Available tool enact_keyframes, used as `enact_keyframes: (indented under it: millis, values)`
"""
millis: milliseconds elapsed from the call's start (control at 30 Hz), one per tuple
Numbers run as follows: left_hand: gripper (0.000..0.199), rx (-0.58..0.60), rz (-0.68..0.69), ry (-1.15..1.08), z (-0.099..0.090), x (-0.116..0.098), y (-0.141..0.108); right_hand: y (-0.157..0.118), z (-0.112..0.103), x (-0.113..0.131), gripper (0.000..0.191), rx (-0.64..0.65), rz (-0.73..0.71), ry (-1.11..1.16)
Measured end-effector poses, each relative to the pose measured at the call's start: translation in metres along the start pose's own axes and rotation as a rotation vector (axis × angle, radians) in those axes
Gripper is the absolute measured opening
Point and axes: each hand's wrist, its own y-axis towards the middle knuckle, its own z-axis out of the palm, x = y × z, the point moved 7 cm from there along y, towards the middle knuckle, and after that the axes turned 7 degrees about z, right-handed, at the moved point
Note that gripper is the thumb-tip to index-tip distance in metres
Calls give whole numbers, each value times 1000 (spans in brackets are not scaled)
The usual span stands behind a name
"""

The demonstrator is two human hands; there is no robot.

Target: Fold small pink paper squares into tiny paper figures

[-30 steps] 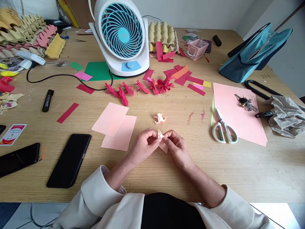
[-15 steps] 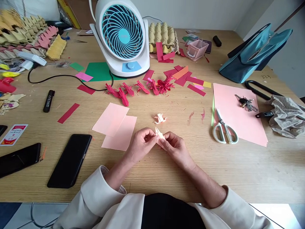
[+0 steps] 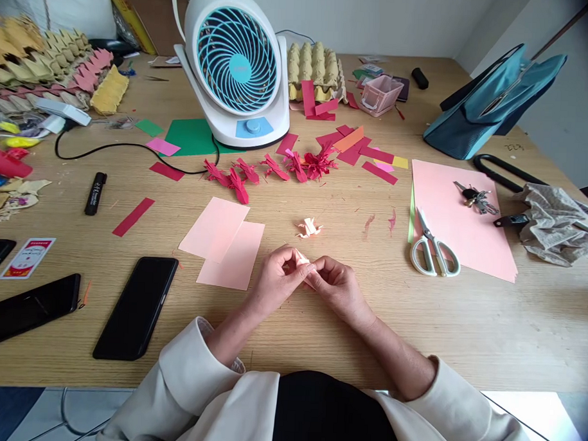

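Observation:
Between the fingertips of both hands is a small folded pale pink paper (image 3: 301,258), mostly hidden by the fingers. My left hand (image 3: 281,275) pinches it from the left, thumb and forefinger together. From the right, my right hand (image 3: 338,285) pinches it too, its fingertips touching those of the left. Just beyond the hands lies a small pale pink folded paper piece (image 3: 310,227) with pointed ends. Two pale pink sheets (image 3: 214,227) overlap on the table (image 3: 318,350) left of my hands.
A white fan (image 3: 251,126) stands at the back, with red folded pieces (image 3: 238,185) in front. Scissors (image 3: 436,251) and keys (image 3: 477,198) rest on pink sheets (image 3: 490,253) at right. A black phone (image 3: 135,308) lies at left; a blue bag (image 3: 464,127) stands back right.
The folded paper has tilted left between my fingers and less of it shows. My fingertips have come closer together; the piece beyond them lies where it was.

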Motion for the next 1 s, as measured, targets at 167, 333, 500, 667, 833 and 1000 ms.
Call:
enact_keyframes:
  millis: [167, 333, 500, 667, 833, 1000]
  values:
    - [26, 39, 1, -30, -1, -3, 2, -3, 2, 6, 30, 37, 1, -36]
    - [25, 29, 33, 39, -3, -7, 4, -3, 2, 9, 32, 10, 27, -43]
    - [25, -8, 127, 95, -3, -17, 4, -3, 2, 11, 35, -7, 41, -31]
    - [23, -46, 97, 98, -4, -16, 3, -3, 2, 10, 33, -5, 32, -65]
    - [24, -75, 90, 84, -6, -16, 3, -2, 2, 8, 29, 20, 7, -96]
    - [27, -71, 100, 130, -10, -15, 3, -2, 1, 8, 28, 51, 23, -84]
